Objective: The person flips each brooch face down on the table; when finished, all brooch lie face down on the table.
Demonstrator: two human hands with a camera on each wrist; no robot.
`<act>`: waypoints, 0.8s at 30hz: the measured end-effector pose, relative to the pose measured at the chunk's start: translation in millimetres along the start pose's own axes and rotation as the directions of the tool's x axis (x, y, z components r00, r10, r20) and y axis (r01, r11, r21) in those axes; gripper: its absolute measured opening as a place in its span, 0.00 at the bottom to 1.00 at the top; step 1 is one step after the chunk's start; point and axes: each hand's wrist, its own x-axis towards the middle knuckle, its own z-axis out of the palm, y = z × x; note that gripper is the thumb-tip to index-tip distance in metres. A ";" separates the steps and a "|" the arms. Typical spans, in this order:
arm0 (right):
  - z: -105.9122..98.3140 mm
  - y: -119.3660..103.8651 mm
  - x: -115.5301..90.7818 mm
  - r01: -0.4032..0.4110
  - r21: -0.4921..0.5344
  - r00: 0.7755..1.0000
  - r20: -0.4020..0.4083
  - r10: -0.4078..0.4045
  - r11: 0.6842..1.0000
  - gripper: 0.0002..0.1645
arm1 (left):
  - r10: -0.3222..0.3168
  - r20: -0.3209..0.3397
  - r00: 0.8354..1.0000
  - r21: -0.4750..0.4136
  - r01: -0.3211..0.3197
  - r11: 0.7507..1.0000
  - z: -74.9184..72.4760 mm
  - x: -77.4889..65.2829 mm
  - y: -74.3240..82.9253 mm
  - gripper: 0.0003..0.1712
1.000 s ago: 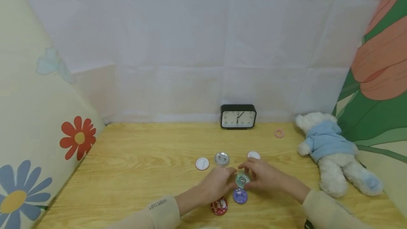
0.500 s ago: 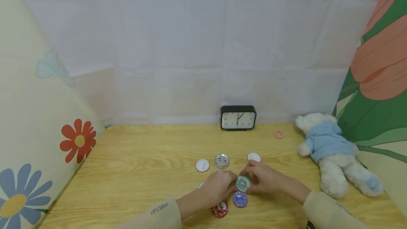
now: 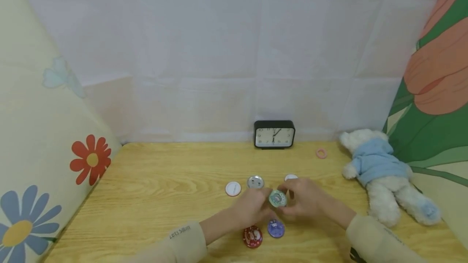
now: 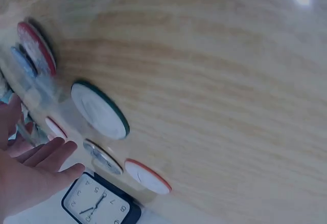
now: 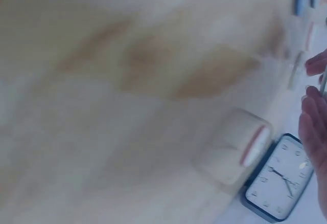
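Between my hands, above the wooden table [image 3: 164, 198], is a green round button badge [image 3: 278, 199] with a small picture, its face tilted up. My left hand [image 3: 250, 210] pinches its left edge, and my right hand [image 3: 300, 198] grips its right side. Just below lie a purple badge [image 3: 276, 228] and a red badge [image 3: 252, 236], both picture side up. Beyond the hands are a silver-backed badge [image 3: 255, 182], a white-backed badge [image 3: 233, 188] and another white one [image 3: 291, 177], partly covered by the right hand. The left wrist view also shows a green-rimmed badge [image 4: 99, 110], back up.
A black alarm clock [image 3: 274, 134] stands at the table's back, by the white cloth [image 3: 197, 60]. Right of it lies a pink ring [image 3: 321, 153]. A white plush bear [image 3: 380, 175] in a blue top lies at the right. A dark object [image 3: 356, 256] shows partly under the right sleeve.
Both hands have lifted the green badge slightly up and away from the purple one, so a gap now shows between them. The other badges have stayed in place.
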 end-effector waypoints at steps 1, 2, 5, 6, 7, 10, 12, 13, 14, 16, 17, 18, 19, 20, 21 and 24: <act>-1.8 0.0 2.4 0.014 0.026 1.000 -0.016 -0.014 1.000 0.22 | -0.015 -0.005 1.000 -0.009 0.015 1.000 -3.1 0.9 -0.4 0.25; -3.6 0.0 4.9 0.031 0.047 0.999 -0.032 -0.029 0.998 0.22 | -0.034 -0.009 0.999 -0.019 0.034 0.999 -6.7 1.1 -0.4 0.28; -8.2 -0.7 12.4 0.094 0.084 0.993 -0.085 -0.087 0.992 0.22 | -0.074 -0.041 0.996 0.005 0.074 0.997 -16.7 0.8 -0.1 0.32; -9.5 -0.9 14.9 0.126 0.085 0.987 -0.110 -0.116 0.988 0.22 | -0.079 -0.055 0.995 0.016 0.080 0.997 -19.6 0.6 0.0 0.33; -10.6 -1.2 16.9 0.153 0.082 0.981 -0.135 -0.141 0.985 0.22 | -0.079 -0.069 0.994 0.024 0.081 0.996 -22.3 0.5 0.5 0.33; -13.9 -3.4 21.7 0.216 0.052 0.960 -0.196 -0.202 0.975 0.23 | -0.060 -0.105 0.993 0.000 0.060 0.998 -29.2 -0.2 1.0 0.31; -15.7 -5.0 23.4 0.238 0.024 0.949 -0.219 -0.227 0.971 0.24 | -0.047 -0.113 0.992 -0.021 0.045 0.999 -32.4 -1.3 0.6 0.32; -16.5 -6.1 23.9 0.241 0.018 0.947 -0.221 -0.232 0.970 0.24 | -0.041 -0.116 0.992 -0.031 0.037 0.999 -33.6 -2.1 0.3 0.32; -17.2 -7.1 24.4 0.247 0.014 0.945 -0.224 -0.238 0.969 0.25 | -0.035 -0.114 0.993 -0.045 0.030 0.999 -34.6 -2.8 -0.4 0.33; -18.2 -8.6 25.0 0.256 0.008 0.941 -0.229 -0.248 0.967 0.25 | -0.015 -0.111 0.994 -0.076 0.006 0.997 -36.4 -4.6 -2.1 0.34; -18.9 -9.6 25.3 0.262 0.006 0.939 -0.233 -0.254 0.965 0.25 | -0.011 -0.104 0.995 -0.103 0.000 0.995 -37.3 -5.7 -2.8 0.34; -19.3 -10.3 25.5 0.268 0.008 0.936 -0.240 -0.259 0.963 0.25 | -0.002 -0.100 0.995 -0.129 -0.011 0.992 -38.5 -6.4 -3.6 0.35; -19.9 -11.0 25.8 0.281 0.011 0.930 -0.250 -0.270 0.960 0.25 | 0.007 -0.097 0.995 -0.156 -0.022 0.988 -39.9 -6.9 -4.2 0.34; -20.3 -11.5 26.1 0.291 0.012 0.925 -0.260 -0.278 0.957 0.25 | 0.017 -0.096 0.995 -0.181 -0.034 0.983 -41.4 -7.2 -4.8 0.34; -20.7 -11.8 26.4 0.301 0.013 0.919 -0.271 -0.286 0.954 0.25 | 0.025 -0.095 0.995 -0.203 -0.044 0.978 -43.1 -7.4 -5.3 0.34; -21.6 -12.4 27.2 0.319 0.026 0.906 -0.303 -0.296 0.947 0.25 | 0.050 -0.096 0.994 -0.244 -0.072 0.967 -48.2 -6.8 -7.0 0.33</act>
